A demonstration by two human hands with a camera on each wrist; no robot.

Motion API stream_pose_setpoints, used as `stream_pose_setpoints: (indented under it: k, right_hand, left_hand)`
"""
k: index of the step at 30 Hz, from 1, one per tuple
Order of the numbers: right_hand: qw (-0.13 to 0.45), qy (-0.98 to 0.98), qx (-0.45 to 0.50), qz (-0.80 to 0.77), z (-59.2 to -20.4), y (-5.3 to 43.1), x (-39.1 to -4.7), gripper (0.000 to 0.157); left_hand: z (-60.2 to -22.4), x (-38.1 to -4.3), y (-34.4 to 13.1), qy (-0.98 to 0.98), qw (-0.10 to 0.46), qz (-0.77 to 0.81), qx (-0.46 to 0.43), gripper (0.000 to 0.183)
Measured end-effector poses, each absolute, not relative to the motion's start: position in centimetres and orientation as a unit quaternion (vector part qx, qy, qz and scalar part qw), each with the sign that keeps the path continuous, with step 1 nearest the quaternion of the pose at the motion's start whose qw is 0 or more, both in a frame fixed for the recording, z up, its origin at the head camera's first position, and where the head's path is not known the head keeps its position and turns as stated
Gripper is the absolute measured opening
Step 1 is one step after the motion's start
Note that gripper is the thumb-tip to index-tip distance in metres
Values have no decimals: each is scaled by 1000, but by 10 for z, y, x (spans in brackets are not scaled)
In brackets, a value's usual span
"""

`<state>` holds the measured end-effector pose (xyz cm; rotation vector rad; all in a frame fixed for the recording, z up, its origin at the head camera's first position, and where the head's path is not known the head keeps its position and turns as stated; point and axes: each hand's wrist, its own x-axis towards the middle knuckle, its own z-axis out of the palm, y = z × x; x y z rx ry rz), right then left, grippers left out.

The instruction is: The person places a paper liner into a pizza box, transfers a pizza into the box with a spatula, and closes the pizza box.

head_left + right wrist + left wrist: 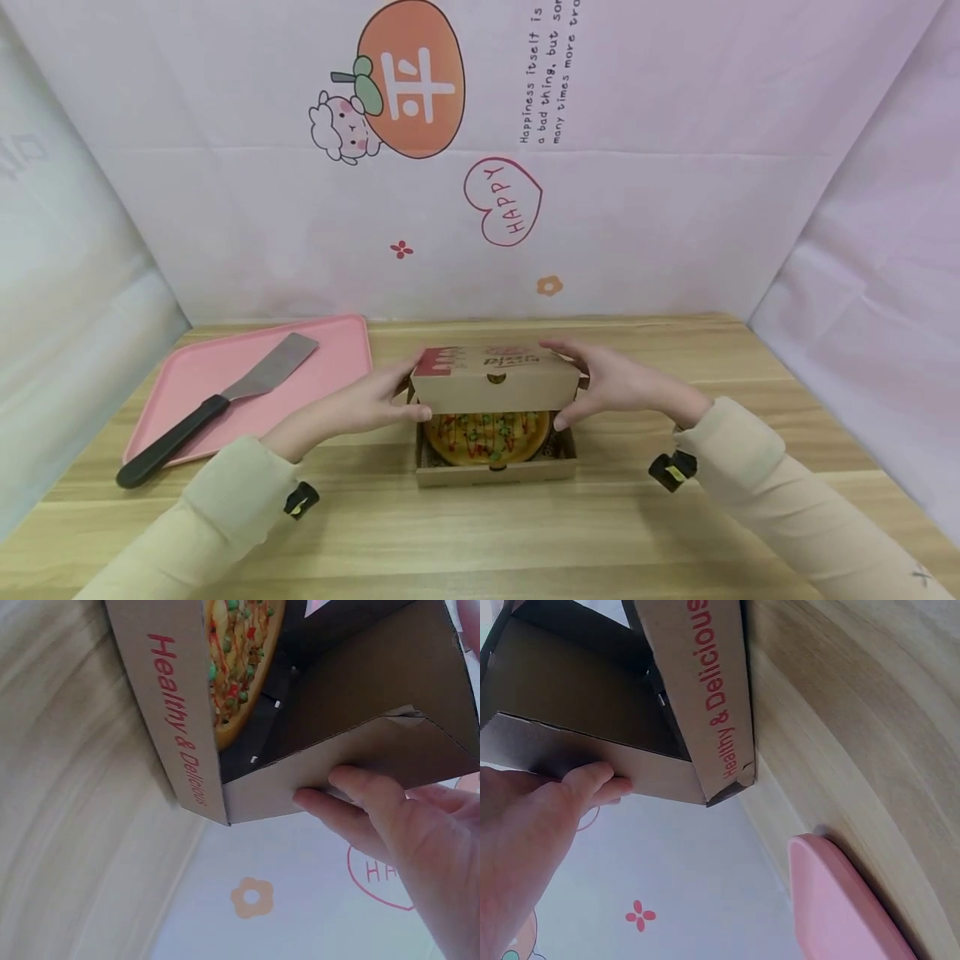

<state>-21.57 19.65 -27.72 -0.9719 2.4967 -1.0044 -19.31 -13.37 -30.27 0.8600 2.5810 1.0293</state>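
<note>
A cardboard pizza box [497,475] sits on the table with its lid [517,393] tilted partway up. Inside lies a pizza [487,435] with green and red toppings, also visible in the right wrist view as a pizza [238,656]. My left hand [367,402] grips the lid's left side, thumb at the front; in the left wrist view the left hand's [536,817] fingertips lie against the lid's side flap. On the other side my right hand [611,379] holds the lid's right edge, its thumb low at the front. Part of the pizza is hidden under the lid.
To the left lies a pink tray [180,375]. A metal spatula [270,367] with a black handle rests on it, the handle reaching past the tray's front edge. A printed white cloth [262,208] hangs behind the wooden table [480,542].
</note>
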Motion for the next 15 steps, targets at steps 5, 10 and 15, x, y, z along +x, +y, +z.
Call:
stream_pose_setpoints:
  k: [5, 10, 15]
  right_hand:
    - [133, 855, -328, -379, -286, 195, -214, 86]
    - [113, 863, -310, -383, -296, 196, -210, 78]
    - [107, 860, -309, -392, -302, 196, -205, 76]
  left_hand:
    - [-308, -193, -132, 889, 103, 337, 292, 87]
    - [-309, -190, -131, 901, 105, 314, 281, 88]
    - [-312, -187, -131, 899, 110, 311, 289, 87]
